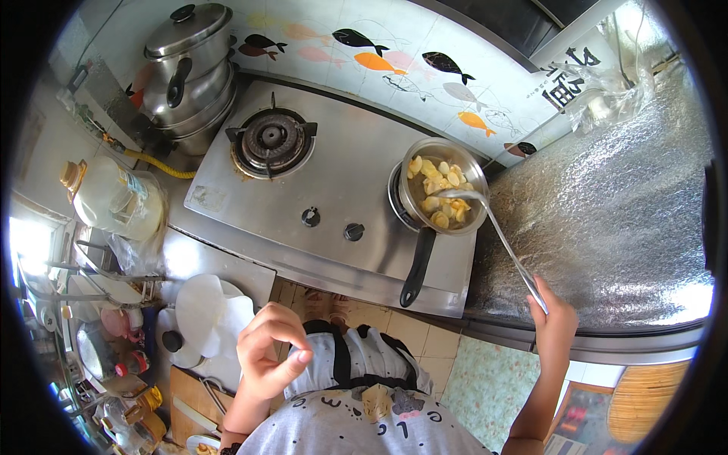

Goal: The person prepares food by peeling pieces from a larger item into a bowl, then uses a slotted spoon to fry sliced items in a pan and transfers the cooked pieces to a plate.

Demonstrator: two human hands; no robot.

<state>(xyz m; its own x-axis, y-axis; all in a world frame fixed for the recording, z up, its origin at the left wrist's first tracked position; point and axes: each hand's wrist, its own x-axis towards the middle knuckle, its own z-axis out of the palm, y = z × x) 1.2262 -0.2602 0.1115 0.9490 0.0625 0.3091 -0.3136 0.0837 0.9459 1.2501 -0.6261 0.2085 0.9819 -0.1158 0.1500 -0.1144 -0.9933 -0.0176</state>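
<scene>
My right hand grips the handle end of a long metal ladle or spatula. The tool's head lies in a small stainless steel saucepan, among yellow slices of food, perhaps potato. The saucepan stands over the right burner of a steel gas stove, its black handle pointing towards me. What liquid or oil is beneath the slices I cannot tell. Nothing shows in my left hand, raised before my body with fingers curled and the thumb apart.
At the back left, a lidded steamer pot is stacked on other steel pots beside the bare left burner. A large plastic jug stands left. White plates, a cutting board and a knife lie lower left. Foil covers the right side.
</scene>
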